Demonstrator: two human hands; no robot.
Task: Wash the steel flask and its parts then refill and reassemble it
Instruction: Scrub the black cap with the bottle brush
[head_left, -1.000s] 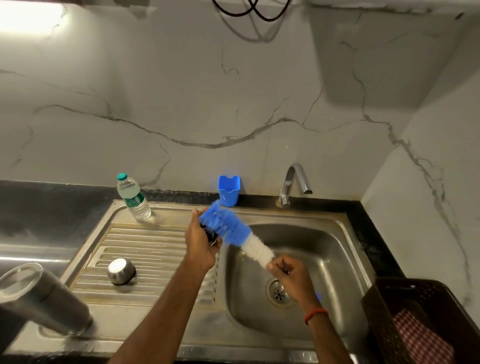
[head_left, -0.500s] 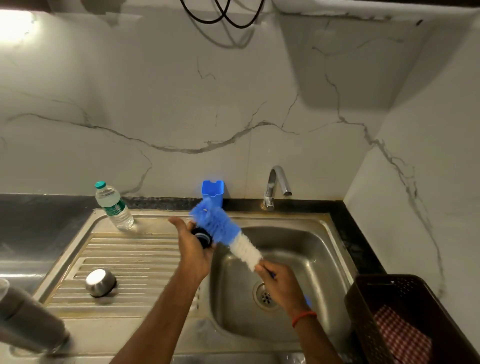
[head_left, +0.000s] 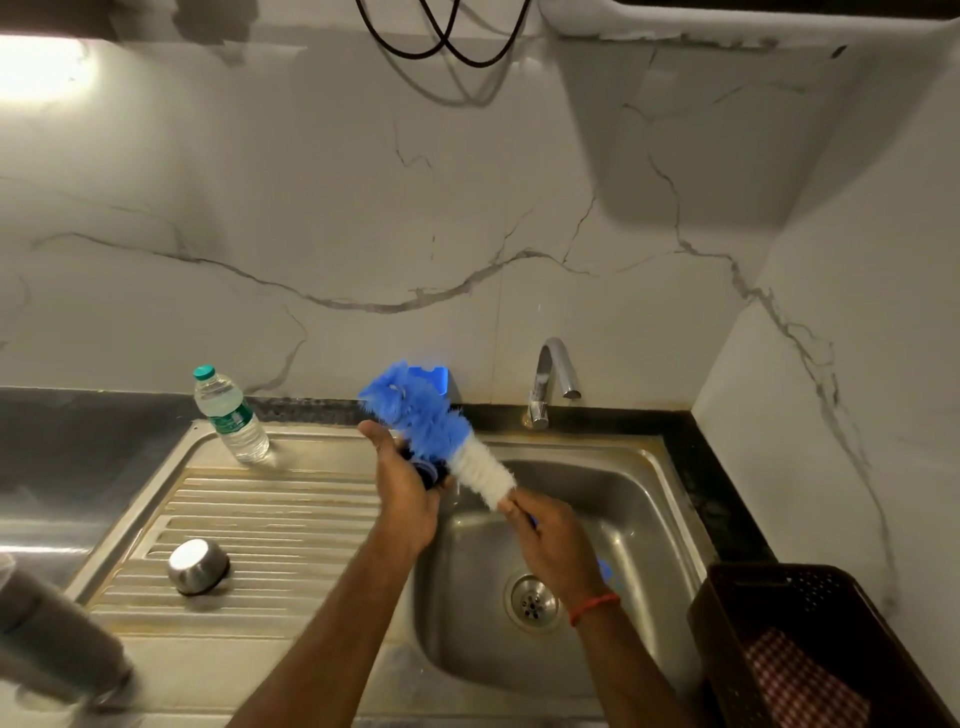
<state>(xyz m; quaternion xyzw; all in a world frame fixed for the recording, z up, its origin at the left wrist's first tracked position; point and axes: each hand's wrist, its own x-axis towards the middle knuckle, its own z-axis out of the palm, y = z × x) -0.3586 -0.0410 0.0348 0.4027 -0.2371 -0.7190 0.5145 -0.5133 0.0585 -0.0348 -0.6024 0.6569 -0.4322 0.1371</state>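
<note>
Flask stopper (head_left: 428, 470), dark, round: cupped in left hand (head_left: 402, 488), fingers curled about it. Right hand (head_left: 553, 540) grips bottle brush (head_left: 441, 436) by the handle. Brush axis runs up-left from right hand; bristles lie across stopper. Scrub stroke probably follows that axis.

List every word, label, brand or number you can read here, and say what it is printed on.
Bottle: the green label carries print, but it is too small and blurred to read.
Flask, cup, lid, brush, basket: no lettering shows.
So there is no text that can be quoted.
</note>
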